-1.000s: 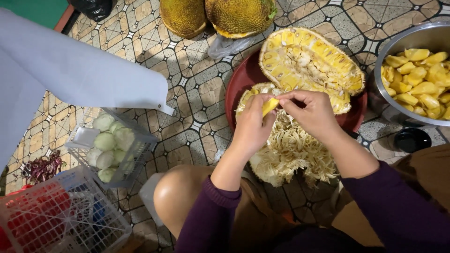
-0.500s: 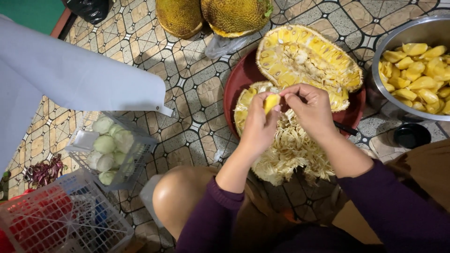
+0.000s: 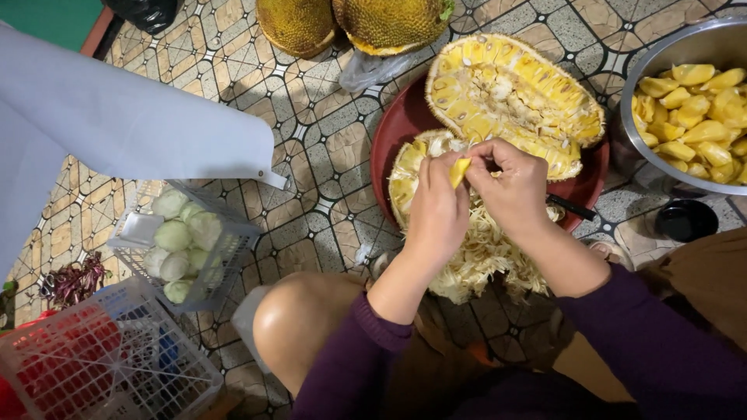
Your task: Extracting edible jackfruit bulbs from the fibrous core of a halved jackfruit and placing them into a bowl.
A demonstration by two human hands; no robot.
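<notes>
Fingers of my left hand (image 3: 437,211) and right hand (image 3: 513,190) pinch one jackfruit pod (image 3: 459,171) above the red tray (image 3: 393,132), steadying it.

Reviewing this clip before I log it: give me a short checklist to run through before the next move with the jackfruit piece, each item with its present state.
1. Both hands on the yellow pod: left hand and right hand pinch it, ok.
2. Pod free of fibres: cannot tell.
3. Steel bowl has room for more pods: ok.
4. Opened jackfruit half resting on the red tray: ok.
5. Dark tool on the tray, clear of fingers: ok.
</notes>
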